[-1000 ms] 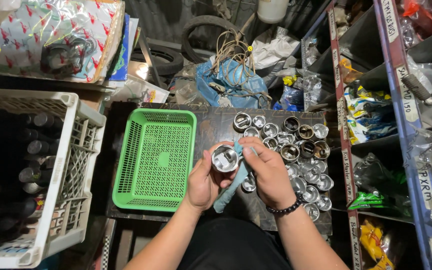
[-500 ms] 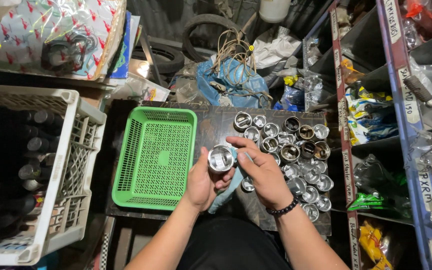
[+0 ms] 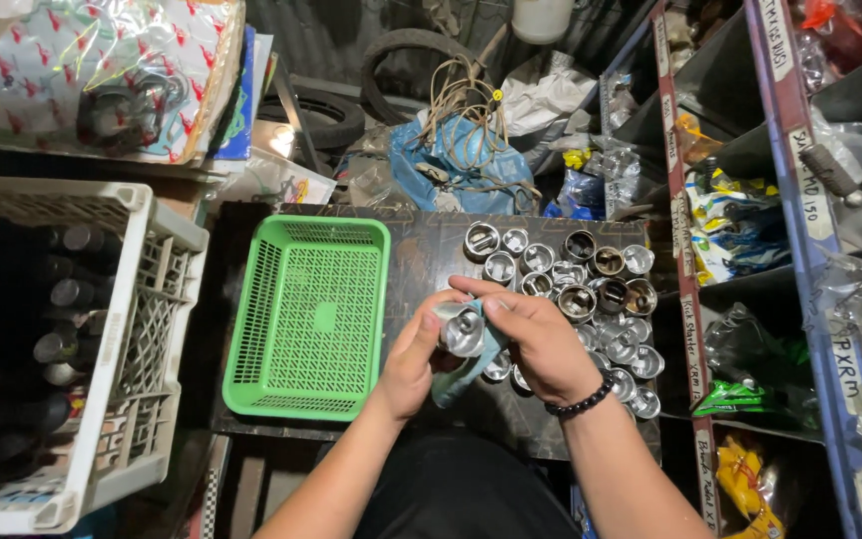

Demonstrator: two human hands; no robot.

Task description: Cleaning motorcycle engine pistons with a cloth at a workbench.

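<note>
My left hand [image 3: 409, 361] grips a shiny metal piston [image 3: 462, 332] just above the dark table [image 3: 421, 255]. My right hand [image 3: 539, 339], with a black bead bracelet on the wrist, presses a light blue cloth [image 3: 463, 364] against the piston; the cloth hangs down between both hands. Behind and to the right of my hands stand several more metal pistons [image 3: 579, 282] in a cluster on the table. An empty green plastic basket [image 3: 313, 314] lies to the left of my hands.
A white plastic crate [image 3: 127, 399] full of dark bottles stands at the left. Shelves [image 3: 795, 200] with packaged parts run along the right. Tyres, a blue bag [image 3: 461, 160] and coiled cord lie behind the table.
The piston has turned in my hands: its open end faced up before and now it is tilted sideways. My right hand has closed over it with the cloth.
</note>
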